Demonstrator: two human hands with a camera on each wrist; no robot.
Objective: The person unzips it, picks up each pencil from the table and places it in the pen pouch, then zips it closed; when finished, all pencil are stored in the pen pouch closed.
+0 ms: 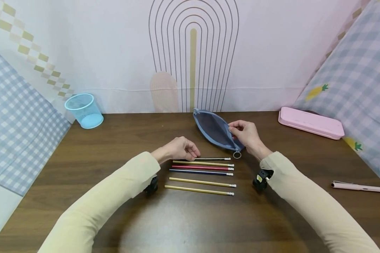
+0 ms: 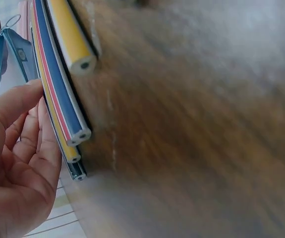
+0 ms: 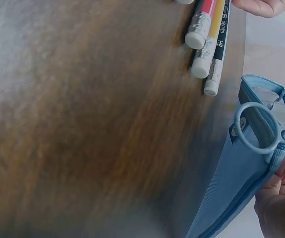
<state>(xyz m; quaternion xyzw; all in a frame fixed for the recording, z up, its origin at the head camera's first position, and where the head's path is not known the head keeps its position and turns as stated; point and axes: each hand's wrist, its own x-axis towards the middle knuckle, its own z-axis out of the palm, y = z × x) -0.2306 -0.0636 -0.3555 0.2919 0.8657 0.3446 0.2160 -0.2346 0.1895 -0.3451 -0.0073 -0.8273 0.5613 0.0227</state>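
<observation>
Several pencils lie side by side on the table in the head view, their white erasers to the right. My left hand (image 1: 181,149) is at the farthest one, a black pencil (image 1: 213,159), its thumb and fingers pinching it near the middle; the fingertips are partly hidden. Nearer lie a gold pencil (image 1: 206,163), a red pencil (image 1: 206,167), a blue pencil (image 1: 202,172) and two more gold ones. My right hand (image 1: 245,135) pinches the rim of a blue zip pouch (image 1: 213,130), which gapes toward the pencils. A ring pull (image 3: 241,131) hangs from its zip.
A light-blue mesh cup (image 1: 85,110) stands at the back left. At the back right lies a pink case (image 1: 311,123), and a pale pink pen (image 1: 361,187) is near the right edge. Patterned cloth (image 1: 120,52) hangs behind the wooden table (image 1: 130,225).
</observation>
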